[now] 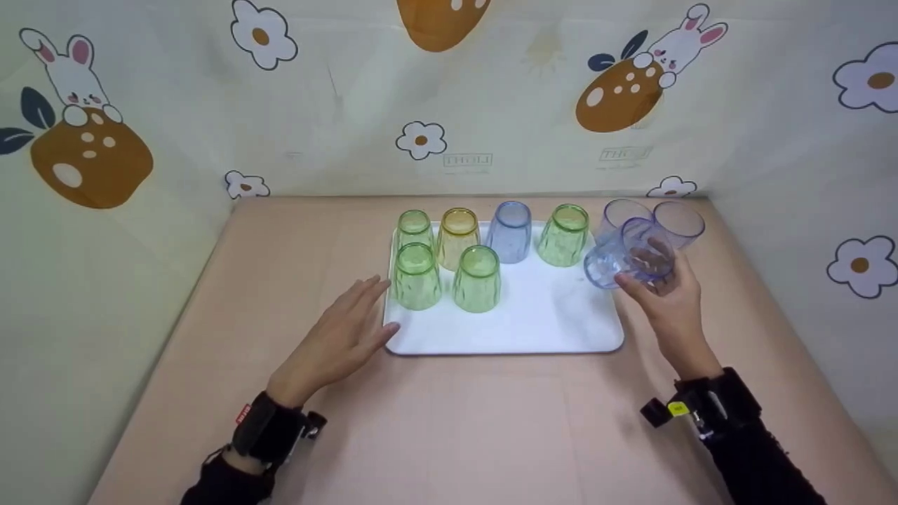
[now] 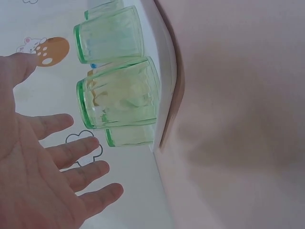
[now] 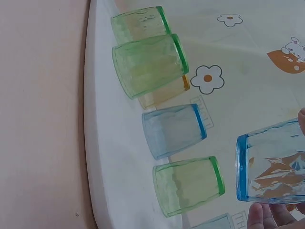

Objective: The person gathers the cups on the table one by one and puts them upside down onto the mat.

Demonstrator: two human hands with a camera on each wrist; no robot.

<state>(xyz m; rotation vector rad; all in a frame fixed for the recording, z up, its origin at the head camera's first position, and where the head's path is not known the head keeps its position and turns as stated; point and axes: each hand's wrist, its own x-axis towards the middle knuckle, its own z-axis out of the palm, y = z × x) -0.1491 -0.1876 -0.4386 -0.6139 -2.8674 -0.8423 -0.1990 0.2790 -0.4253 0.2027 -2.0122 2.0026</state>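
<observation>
My right hand (image 1: 675, 312) grips a clear blue glass (image 1: 609, 264) over the tray's right edge. Its mouth faces up and tilts right; in the right wrist view its thick blue base (image 3: 242, 167) points down. With fingers extended, my left hand (image 1: 333, 344) is at the tray's left edge, beside the front-left green glass (image 1: 417, 284), holding nothing. On the white tray (image 1: 533, 330) several glasses stand upside down: another green glass (image 1: 477, 284) in front, and behind, a green glass (image 1: 414, 226), a yellow glass (image 1: 459, 235), a blue glass (image 1: 511, 235) and a green glass (image 1: 564, 238).
Two more blue glasses stand mouth up right of the tray, one blue glass (image 1: 621, 210) partly hidden by the held one, the other blue glass (image 1: 682, 223) farther right. A patterned cloth wall (image 1: 337, 140) borders the pinkish table (image 1: 477, 421) at the back and sides.
</observation>
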